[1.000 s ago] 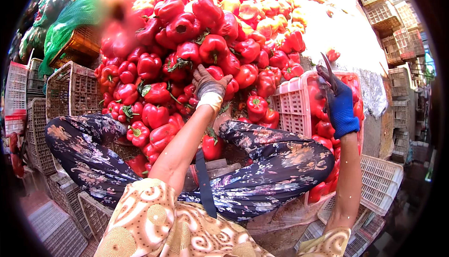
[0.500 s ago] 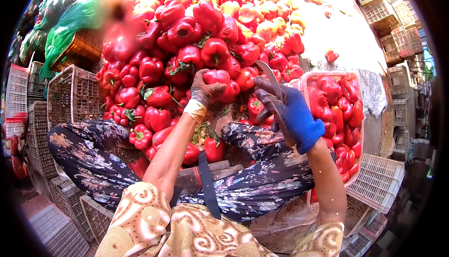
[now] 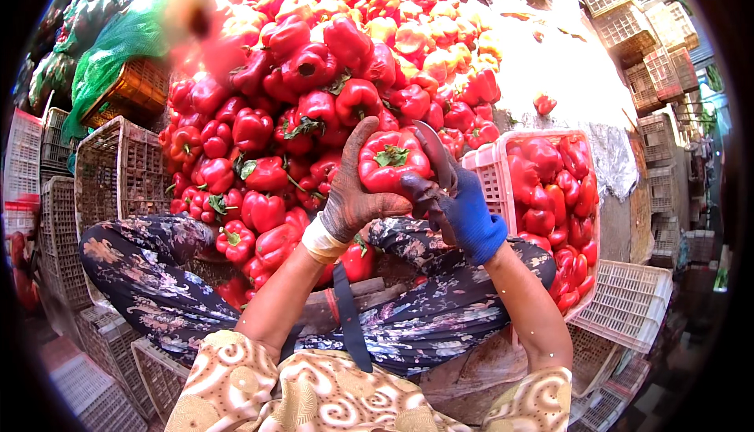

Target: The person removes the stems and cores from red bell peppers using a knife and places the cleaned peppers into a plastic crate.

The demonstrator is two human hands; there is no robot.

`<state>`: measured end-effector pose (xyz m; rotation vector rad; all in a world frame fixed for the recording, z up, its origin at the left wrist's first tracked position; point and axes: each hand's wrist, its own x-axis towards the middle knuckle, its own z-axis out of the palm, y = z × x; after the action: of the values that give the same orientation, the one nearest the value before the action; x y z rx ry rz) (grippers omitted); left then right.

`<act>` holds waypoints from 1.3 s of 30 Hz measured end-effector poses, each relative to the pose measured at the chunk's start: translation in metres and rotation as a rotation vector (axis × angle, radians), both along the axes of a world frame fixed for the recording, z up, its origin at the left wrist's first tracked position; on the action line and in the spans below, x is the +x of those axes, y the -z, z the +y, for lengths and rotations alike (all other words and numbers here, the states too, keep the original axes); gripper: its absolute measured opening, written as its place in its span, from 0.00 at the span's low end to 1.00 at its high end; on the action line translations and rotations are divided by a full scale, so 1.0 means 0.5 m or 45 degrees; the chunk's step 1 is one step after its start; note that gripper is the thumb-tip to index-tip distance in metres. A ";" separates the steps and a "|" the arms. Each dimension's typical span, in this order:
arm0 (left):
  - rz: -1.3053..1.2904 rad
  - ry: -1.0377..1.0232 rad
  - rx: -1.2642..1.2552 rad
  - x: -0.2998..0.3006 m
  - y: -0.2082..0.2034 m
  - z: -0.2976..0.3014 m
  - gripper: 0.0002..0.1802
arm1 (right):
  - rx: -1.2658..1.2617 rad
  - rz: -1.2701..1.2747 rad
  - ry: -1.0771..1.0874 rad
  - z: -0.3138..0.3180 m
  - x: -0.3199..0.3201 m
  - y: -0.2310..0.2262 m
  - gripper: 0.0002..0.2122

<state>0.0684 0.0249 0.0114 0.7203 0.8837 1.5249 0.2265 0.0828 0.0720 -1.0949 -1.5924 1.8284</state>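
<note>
A red bell pepper (image 3: 390, 166) with its green stem end turned up is between my hands, in front of the pepper pile. My left hand (image 3: 353, 192), in a dark stained glove with a pale cuff, cups its left side with thumb and fingers. A knife (image 3: 433, 151) with a curved blade is gripped in my right hand (image 3: 463, 212), which wears a blue glove with dark fingertips. The blade stands along the pepper's right side, and my right fingertips are close against the pepper. Whether the blade cuts into it I cannot tell.
A large heap of red bell peppers (image 3: 314, 63) rises ahead. To my right stands a pink crate (image 3: 487, 173) filled with peppers. An orange crate (image 3: 129, 90) under green netting (image 3: 110, 59) and an upright plastic crate (image 3: 98, 169) are at left. Stacked crates (image 3: 620, 20) line the far right.
My left hand has brought a pepper up from the pile toward me, its stem end now showing. My right hand has moved left with the knife, and the blade is now beside the pepper.
</note>
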 end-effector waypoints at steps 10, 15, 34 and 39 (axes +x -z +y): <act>0.447 -0.421 0.048 -0.050 0.004 -0.003 0.58 | 0.520 -0.540 -0.202 -0.018 -0.030 0.035 0.31; 0.623 -0.612 0.120 -0.038 0.000 0.003 0.51 | 0.325 -0.475 -0.271 -0.021 -0.049 0.024 0.36; -0.206 -0.012 -0.020 -0.047 -0.017 -0.009 0.49 | -0.106 0.077 -0.177 0.012 -0.048 -0.026 0.42; 0.104 -0.008 -0.134 -0.059 -0.065 -0.017 0.41 | 0.433 -0.073 -0.166 0.010 -0.029 0.010 0.40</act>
<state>0.0390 0.0164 0.0437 0.7077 1.0208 1.4516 0.2122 0.0877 0.0670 -0.9129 -1.9601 1.5365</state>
